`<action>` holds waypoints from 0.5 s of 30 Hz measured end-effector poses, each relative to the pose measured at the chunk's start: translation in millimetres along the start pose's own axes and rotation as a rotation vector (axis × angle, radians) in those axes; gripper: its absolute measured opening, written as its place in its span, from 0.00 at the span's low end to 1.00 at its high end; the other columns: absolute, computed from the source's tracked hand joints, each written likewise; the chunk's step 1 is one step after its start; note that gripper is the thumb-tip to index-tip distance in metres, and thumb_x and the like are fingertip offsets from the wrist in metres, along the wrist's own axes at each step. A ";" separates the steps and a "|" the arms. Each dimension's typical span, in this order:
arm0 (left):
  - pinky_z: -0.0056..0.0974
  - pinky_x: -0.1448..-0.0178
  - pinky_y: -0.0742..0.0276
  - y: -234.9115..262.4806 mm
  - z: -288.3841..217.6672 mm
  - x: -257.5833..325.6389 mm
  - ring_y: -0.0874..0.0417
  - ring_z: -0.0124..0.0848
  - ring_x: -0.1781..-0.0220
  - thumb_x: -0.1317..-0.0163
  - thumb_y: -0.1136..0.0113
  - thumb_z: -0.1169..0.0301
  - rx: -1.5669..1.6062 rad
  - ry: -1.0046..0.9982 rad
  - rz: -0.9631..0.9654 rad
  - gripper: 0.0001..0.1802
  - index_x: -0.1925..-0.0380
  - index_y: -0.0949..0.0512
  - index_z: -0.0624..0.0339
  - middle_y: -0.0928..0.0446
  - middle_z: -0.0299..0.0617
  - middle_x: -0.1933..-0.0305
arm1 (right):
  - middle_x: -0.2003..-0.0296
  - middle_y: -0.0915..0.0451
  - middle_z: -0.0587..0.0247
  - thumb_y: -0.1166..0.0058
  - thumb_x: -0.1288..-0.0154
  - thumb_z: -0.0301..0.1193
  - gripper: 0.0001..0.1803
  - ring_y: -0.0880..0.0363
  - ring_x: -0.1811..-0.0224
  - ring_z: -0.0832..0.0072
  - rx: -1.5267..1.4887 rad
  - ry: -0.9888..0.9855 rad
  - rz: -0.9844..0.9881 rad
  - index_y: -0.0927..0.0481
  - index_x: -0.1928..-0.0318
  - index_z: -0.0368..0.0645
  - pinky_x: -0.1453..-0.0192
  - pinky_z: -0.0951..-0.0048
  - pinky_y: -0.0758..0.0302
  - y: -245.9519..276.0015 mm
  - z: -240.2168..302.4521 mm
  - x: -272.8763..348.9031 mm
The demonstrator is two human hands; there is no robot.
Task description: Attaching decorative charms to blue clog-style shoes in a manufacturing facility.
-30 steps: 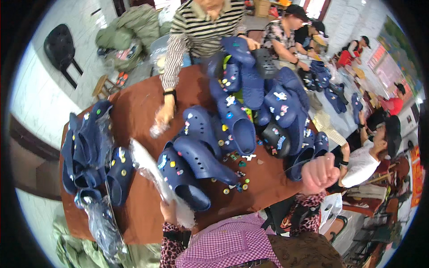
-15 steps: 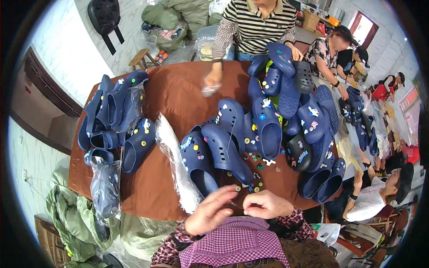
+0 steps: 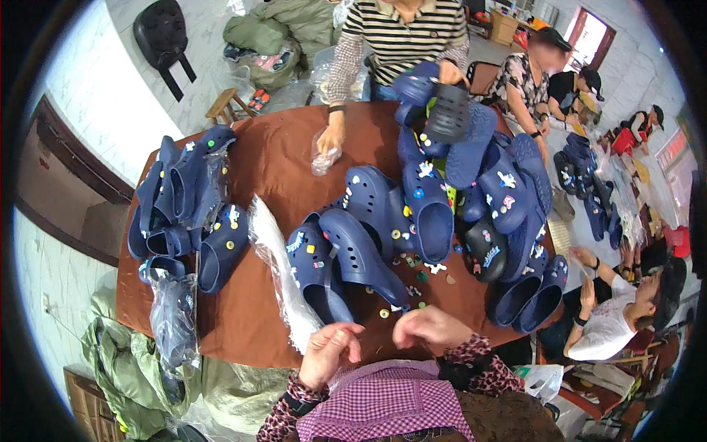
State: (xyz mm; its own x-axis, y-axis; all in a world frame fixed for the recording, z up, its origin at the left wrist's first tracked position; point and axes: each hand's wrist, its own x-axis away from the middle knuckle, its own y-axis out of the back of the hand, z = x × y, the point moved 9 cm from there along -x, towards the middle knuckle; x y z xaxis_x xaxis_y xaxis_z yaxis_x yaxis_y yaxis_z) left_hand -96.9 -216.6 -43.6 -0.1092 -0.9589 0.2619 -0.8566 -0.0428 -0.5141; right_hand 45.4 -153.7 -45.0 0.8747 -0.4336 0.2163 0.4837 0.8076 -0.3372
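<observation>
White bundle (image 3: 277, 272) slants lengthwise left of the navy clog (image 3: 306, 267), toward half-curled left hand (image 3: 329, 352). Right hand (image 3: 433, 328) curled too, can't tell what they're holding tbh.

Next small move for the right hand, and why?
I'd probably ease the right hand forward to the round yellowish charm: it lies loose and uncovered on the brown table, just beyond that hand, with the navy clogs close behind. One caution: I can't tell whether the curled fingers already hold something thin.
</observation>
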 end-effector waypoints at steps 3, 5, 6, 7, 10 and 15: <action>0.32 0.63 0.26 -1.9 2.3 -9.7 0.23 0.30 0.71 0.31 0.54 0.63 0.185 -0.073 0.024 0.17 0.54 0.26 0.65 0.23 0.43 0.73 | 0.59 0.22 0.63 0.65 0.28 0.37 0.20 0.24 0.62 0.77 0.109 -0.195 0.200 0.25 0.49 0.38 0.55 0.74 0.27 -32.0 -57.5 -17.9; 0.34 0.60 0.24 -6.3 5.0 -13.4 0.21 0.32 0.68 0.31 0.54 0.63 0.229 -0.119 0.037 0.17 0.53 0.26 0.65 0.21 0.46 0.70 | 0.56 0.23 0.62 0.65 0.28 0.38 0.20 0.24 0.60 0.77 -0.092 -0.120 0.122 0.28 0.48 0.38 0.57 0.73 0.26 -32.3 -61.1 -31.7; 0.38 0.62 0.23 -3.5 12.4 -14.3 0.20 0.37 0.68 0.33 0.51 0.61 0.274 -0.102 0.040 0.17 0.56 0.26 0.65 0.21 0.52 0.69 | 0.56 0.24 0.61 0.65 0.28 0.37 0.19 0.25 0.62 0.77 -0.289 -0.052 -0.004 0.28 0.47 0.38 0.58 0.73 0.26 -22.8 -58.0 -38.1; 0.38 0.62 0.23 -0.1 17.5 -14.5 0.20 0.37 0.68 0.33 0.51 0.61 0.274 -0.096 0.038 0.17 0.56 0.26 0.65 0.21 0.52 0.69 | 0.55 0.24 0.61 0.66 0.27 0.36 0.19 0.25 0.63 0.78 -0.485 0.016 -0.130 0.29 0.47 0.38 0.59 0.73 0.26 -10.8 -54.8 -40.6; 0.42 0.59 0.21 19.7 38.7 -14.4 0.20 0.37 0.67 0.32 0.52 0.61 0.271 -0.016 -0.059 0.18 0.54 0.28 0.65 0.21 0.52 0.65 | 0.58 0.23 0.59 0.63 0.27 0.35 0.16 0.25 0.67 0.78 -0.492 0.089 -0.291 0.27 0.53 0.37 0.62 0.74 0.26 17.9 -48.9 -35.3; 0.40 0.60 0.22 41.1 56.3 -13.2 0.21 0.37 0.68 0.32 0.53 0.61 0.317 0.011 -0.132 0.17 0.55 0.28 0.65 0.21 0.51 0.66 | 0.70 0.23 0.60 0.61 0.28 0.36 0.16 0.27 0.73 0.75 -0.592 0.146 -0.430 0.26 0.55 0.37 0.67 0.75 0.29 36.0 -40.8 -20.7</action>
State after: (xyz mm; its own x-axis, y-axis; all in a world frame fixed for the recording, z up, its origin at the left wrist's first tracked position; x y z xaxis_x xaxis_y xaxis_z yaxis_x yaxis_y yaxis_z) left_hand -102.3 -221.4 -114.1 -0.0152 -0.9363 0.3509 -0.6643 -0.2528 -0.7034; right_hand 45.9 -132.0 -98.9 0.5797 -0.7448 0.3304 0.6823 0.2220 -0.6966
